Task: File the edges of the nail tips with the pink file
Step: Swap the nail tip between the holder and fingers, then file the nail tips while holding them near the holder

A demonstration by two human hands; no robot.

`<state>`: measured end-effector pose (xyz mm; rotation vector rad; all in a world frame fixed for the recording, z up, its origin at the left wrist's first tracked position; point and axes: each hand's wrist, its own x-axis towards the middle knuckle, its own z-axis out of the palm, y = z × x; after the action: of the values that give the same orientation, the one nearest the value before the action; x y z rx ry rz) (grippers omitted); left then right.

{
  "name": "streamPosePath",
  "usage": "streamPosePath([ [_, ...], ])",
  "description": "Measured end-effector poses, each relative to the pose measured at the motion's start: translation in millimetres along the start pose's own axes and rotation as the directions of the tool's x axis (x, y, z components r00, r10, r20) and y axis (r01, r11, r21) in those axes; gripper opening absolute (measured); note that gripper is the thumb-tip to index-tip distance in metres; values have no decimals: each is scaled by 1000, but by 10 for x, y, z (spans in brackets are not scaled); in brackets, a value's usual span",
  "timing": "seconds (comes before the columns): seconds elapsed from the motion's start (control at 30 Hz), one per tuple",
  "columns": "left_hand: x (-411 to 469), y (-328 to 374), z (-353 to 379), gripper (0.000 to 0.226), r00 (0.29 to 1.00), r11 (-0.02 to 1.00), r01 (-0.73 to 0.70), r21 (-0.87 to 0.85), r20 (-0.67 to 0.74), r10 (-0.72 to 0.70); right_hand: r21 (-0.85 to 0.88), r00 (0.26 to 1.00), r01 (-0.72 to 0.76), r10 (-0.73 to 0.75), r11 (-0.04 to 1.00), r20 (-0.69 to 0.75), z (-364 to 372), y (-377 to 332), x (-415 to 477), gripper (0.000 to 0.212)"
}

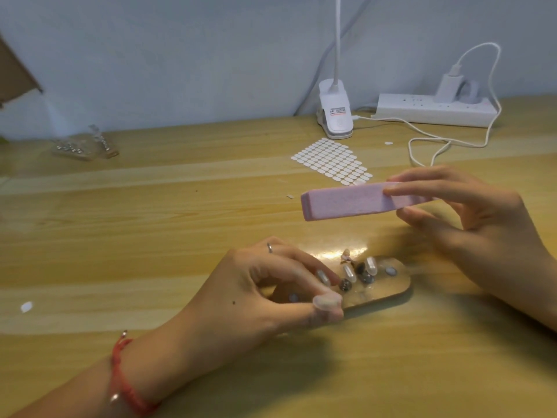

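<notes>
Above the holder (391, 289) and a little behind it, the pink file (355, 202) hangs in the air, lying nearly level. It is well apart from the nail tips (371, 264) it is meant to work on. The right hand (482, 233) has it by the end to the right of the holder, and its grip is clamped on the block, fingers on the top face and thumb underneath.

On the holder a few clear nail tips stand on small pegs, and none of them touches the file. The left hand (256, 294) sits at the holder's left end with fingers curled down around one more tip there. I cannot tell whether its grip is closed on that tip or only steadies the holder — the fingers hide the contact.

Judging by this, the tool is in hand and the work is set up, but no filing stroke is under way. The tips are too small and clear to show whether any edge has been smoothed, so every edge may be left to do. The next step, I would guess, is to bring file and tip together.

Behind the holder a sheet of white stickers (331, 161) lies on the surface (150, 206). Farther behind it are a lamp clamp (334, 116) and a power strip (434, 111).
</notes>
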<state>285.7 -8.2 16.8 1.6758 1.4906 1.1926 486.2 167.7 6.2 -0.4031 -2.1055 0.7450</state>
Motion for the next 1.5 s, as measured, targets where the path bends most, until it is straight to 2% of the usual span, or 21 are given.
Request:
streamPosePath([
  [0.33, 1, 15, 7, 13, 999, 1000, 9, 2, -34, -9, -19, 1000, 8, -8, 1000, 11, -3, -21, 2, 29],
  [0.63, -4, 21, -8, 14, 994, 991, 51, -120, -95, -62, -28, 1000, 1, -1, 1000, 2, 8, -42, 1, 27],
  [1.0, 53, 91, -15, 11, 977, 986, 85, -146, -183, -112, -47, 1000, 6, -6, 999, 15, -9, -93, 8, 29],
  [1.3, 185, 144, 59, 16, 976, 992, 58, -117, -202, -80, -90, 1000, 7, -5, 996, 26, -5, -75, 8, 32],
  [1.5, 188, 85, 93, 19, 957, 982, 55, -179, -271, -103, -27, 1000, 3, -2, 1000, 6, 4, -40, 7, 30],
])
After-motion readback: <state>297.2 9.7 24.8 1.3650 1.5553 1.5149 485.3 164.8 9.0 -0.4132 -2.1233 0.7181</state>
